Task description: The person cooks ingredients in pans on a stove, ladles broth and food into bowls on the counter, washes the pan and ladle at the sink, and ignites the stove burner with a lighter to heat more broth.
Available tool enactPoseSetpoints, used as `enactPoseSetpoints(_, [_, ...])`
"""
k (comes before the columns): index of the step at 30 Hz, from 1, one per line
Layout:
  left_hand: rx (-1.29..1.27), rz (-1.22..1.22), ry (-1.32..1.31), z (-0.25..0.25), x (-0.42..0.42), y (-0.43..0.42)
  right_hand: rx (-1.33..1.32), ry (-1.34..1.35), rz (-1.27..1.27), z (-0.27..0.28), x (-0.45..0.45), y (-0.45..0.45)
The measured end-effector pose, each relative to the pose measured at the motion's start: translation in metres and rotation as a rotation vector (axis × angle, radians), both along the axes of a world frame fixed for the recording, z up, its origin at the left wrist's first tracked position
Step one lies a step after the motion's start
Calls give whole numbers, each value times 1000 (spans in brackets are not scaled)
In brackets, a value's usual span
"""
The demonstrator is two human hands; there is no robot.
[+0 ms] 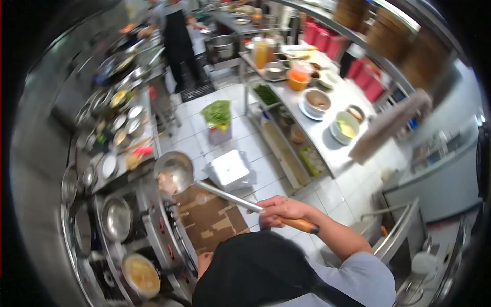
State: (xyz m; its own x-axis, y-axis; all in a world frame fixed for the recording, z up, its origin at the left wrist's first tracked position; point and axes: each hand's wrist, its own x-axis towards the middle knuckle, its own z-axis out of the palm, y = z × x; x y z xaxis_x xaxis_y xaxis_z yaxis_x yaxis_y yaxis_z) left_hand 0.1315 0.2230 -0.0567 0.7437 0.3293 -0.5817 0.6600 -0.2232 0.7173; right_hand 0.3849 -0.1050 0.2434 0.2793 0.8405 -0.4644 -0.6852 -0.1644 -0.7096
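Note:
My right hand [282, 211] is wrapped round the handle of a long-handled wok [181, 169], where the metal shaft meets the wooden grip. The wok's bowl is out ahead to the left, tilted, beside the worktop and above the cardboard on the floor. Pale pinkish pieces of food [166, 183] lie in it. My left hand [204, 262] shows only in part, low by the stove's front edge and beside the black apron; its fingers are hidden. Closest to it on the stove is a pan with yellowish liquid [140, 275]. An empty metal pan [116, 219] sits on another burner.
Bowls and seasoning containers crowd the left worktop [105, 181]. A crate with leafy greens [217, 115] and a white lidded box [230, 169] stand on the tiled floor, near flattened cardboard [212, 217]. The right-hand steel table [327, 138] holds bowls. Another person [176, 41] stands farther back.

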Motion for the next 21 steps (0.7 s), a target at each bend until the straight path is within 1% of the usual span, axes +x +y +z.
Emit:
enactPoseSetpoints(2, [13,-73,8,-28,16,5,-36,-33,-233,14,-6,-50])
enactPoseSetpoints(4, [64,-180,90,-45,29,2,-64,-72,-469,20,-14,-96])
enactPoseSetpoints(5, [-93,-115,126,-56,36,5,-132,-103,-587,27,-17,-114])
enactPoseSetpoints(6, [-91,-136,128,-56,44,0,-188,-126,-710,40,-20,-126])
enactPoseSetpoints(8, [-13,-171,308,-58,57,-12,-325,-229,-879,32,-16,-159])
enactPoseSetpoints(9, [-9,-185,309,-53,63,-17,-326,-225,-894,30,-13,-172])
enactPoseSetpoints(11, [163,-388,163,-26,80,-29,-429,-347,-1099,26,-2,-193])
enactPoseSetpoints(12, [164,-393,166,-13,88,-39,-431,-343,-1104,22,4,-203])
enactPoseSetpoints(14, [175,-289,190,3,95,-52,-611,-434,-1223,9,14,-220])
enactPoseSetpoints(15, [174,-288,196,1,96,-54,-676,-476,-1247,2,20,-226])
enactPoseSetpoints(17, [65,-255,150,-4,98,-53,-716,-471,-1268,-15,27,-241])
enactPoseSetpoints(20, [26,-199,175,-30,88,-46,-784,-455,-1283,-33,33,-257])
enactPoseSetpoints(21, [29,-194,181,-23,87,-48,-814,-441,-1276,-41,33,-260])
